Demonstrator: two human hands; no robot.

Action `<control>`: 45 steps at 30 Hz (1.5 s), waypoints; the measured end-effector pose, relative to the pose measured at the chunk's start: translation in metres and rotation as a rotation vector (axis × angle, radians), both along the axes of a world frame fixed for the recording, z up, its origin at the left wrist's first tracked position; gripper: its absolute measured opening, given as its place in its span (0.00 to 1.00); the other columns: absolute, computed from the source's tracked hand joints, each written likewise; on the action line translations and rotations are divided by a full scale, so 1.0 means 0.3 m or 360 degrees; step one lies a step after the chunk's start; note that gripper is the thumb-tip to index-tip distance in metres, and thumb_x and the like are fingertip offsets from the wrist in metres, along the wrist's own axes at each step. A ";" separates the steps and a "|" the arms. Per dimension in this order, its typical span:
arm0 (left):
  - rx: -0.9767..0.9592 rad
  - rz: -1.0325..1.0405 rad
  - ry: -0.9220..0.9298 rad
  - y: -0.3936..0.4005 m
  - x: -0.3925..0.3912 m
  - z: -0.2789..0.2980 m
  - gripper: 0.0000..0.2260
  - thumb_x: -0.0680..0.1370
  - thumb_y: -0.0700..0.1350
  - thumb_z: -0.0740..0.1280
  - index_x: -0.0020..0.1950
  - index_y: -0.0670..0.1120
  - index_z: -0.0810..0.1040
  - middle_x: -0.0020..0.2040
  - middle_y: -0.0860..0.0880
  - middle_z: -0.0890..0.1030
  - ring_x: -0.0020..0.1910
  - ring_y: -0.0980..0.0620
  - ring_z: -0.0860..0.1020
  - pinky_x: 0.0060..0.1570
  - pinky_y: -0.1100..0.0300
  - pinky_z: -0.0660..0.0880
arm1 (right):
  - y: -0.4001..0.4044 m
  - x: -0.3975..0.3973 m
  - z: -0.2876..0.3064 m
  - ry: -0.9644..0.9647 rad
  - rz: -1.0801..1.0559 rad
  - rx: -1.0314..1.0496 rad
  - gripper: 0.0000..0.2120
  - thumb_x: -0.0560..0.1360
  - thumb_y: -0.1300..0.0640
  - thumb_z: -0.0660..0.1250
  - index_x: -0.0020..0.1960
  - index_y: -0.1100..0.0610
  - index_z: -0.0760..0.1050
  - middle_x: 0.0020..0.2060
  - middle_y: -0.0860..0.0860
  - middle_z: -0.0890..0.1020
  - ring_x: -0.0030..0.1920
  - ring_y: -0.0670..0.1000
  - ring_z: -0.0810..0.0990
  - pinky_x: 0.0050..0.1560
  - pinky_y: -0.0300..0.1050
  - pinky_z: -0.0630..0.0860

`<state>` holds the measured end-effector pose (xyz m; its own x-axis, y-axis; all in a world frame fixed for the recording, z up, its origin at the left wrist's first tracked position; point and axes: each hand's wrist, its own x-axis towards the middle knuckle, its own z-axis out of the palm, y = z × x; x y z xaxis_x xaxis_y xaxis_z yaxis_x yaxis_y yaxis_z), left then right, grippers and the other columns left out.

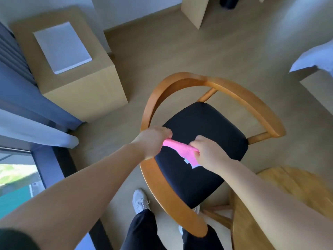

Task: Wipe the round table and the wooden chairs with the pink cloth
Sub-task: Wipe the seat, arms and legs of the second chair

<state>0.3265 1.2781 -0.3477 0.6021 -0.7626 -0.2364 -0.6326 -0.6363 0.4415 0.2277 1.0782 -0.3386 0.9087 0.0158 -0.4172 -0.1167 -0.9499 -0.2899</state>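
Two-handed grip, pink cloth (180,149) above chair (198,138)

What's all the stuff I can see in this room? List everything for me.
pink cloth: one, pink, stretched between both hands above the seat
wooden chair: one, orange-brown curved frame with a black seat, centre
round table: one, light wood, lower right, partly in view
box-like cabinet: one, pale wood, upper left, with a white sheet on top
curtains: blue and white, left edge
bed corner: white, right edge
shoes: white, on the floor by the chair
left hand: grips one end of the cloth
right hand: grips the other end
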 end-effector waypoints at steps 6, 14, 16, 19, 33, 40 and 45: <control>0.0123 -0.0101 0.0036 -0.061 0.080 -0.168 0.16 0.73 0.31 0.64 0.56 0.48 0.76 0.46 0.50 0.76 0.45 0.50 0.75 0.49 0.56 0.76 | -0.080 0.058 -0.172 0.0063 -0.0084 -0.0015 0.08 0.77 0.62 0.60 0.43 0.61 0.76 0.44 0.50 0.74 0.38 0.51 0.77 0.40 0.48 0.78; -0.0137 0.0278 -0.0259 -0.154 0.213 -0.264 0.16 0.75 0.31 0.61 0.58 0.45 0.77 0.54 0.47 0.79 0.54 0.44 0.75 0.55 0.50 0.73 | -0.207 0.246 -0.293 -0.0314 0.0056 0.0044 0.09 0.75 0.65 0.61 0.36 0.59 0.70 0.35 0.47 0.67 0.28 0.50 0.70 0.28 0.42 0.65; -0.0192 0.0398 -0.0368 -0.104 0.141 -0.299 0.12 0.74 0.31 0.65 0.55 0.42 0.79 0.52 0.44 0.80 0.53 0.41 0.78 0.53 0.50 0.75 | -0.185 0.229 -0.375 -0.0308 0.0248 -0.0027 0.05 0.76 0.62 0.62 0.42 0.59 0.74 0.38 0.48 0.69 0.30 0.51 0.71 0.30 0.42 0.65; 0.0003 0.0155 -0.0195 -0.024 -0.007 -0.371 0.08 0.75 0.39 0.66 0.53 0.43 0.81 0.51 0.46 0.81 0.54 0.43 0.77 0.60 0.52 0.70 | -0.139 0.162 -0.560 0.0015 0.0535 -0.0254 0.08 0.78 0.55 0.61 0.54 0.56 0.74 0.47 0.50 0.73 0.42 0.52 0.75 0.37 0.44 0.69; 0.0108 0.0183 -0.0309 -0.004 -0.052 -0.453 0.15 0.71 0.45 0.56 0.48 0.48 0.82 0.47 0.54 0.82 0.52 0.50 0.77 0.73 0.52 0.57 | -0.028 0.154 -1.080 0.0045 0.0139 -0.0426 0.42 0.75 0.31 0.44 0.78 0.58 0.42 0.77 0.61 0.46 0.76 0.60 0.43 0.74 0.58 0.44; 0.0100 0.0160 -0.0300 0.016 -0.041 -0.457 0.14 0.71 0.44 0.60 0.50 0.47 0.82 0.48 0.54 0.83 0.53 0.50 0.77 0.74 0.54 0.55 | 0.020 0.167 -1.125 -0.0123 -0.0129 -0.0312 0.26 0.81 0.54 0.50 0.77 0.60 0.53 0.77 0.56 0.54 0.77 0.57 0.49 0.75 0.56 0.46; 0.0109 0.0164 -0.0305 0.006 -0.042 -0.453 0.14 0.70 0.43 0.63 0.53 0.47 0.82 0.51 0.53 0.83 0.54 0.50 0.78 0.73 0.53 0.56 | -0.046 0.211 -1.127 -0.0202 -0.0118 -0.0257 0.25 0.82 0.56 0.48 0.77 0.62 0.52 0.77 0.55 0.53 0.77 0.53 0.46 0.76 0.49 0.41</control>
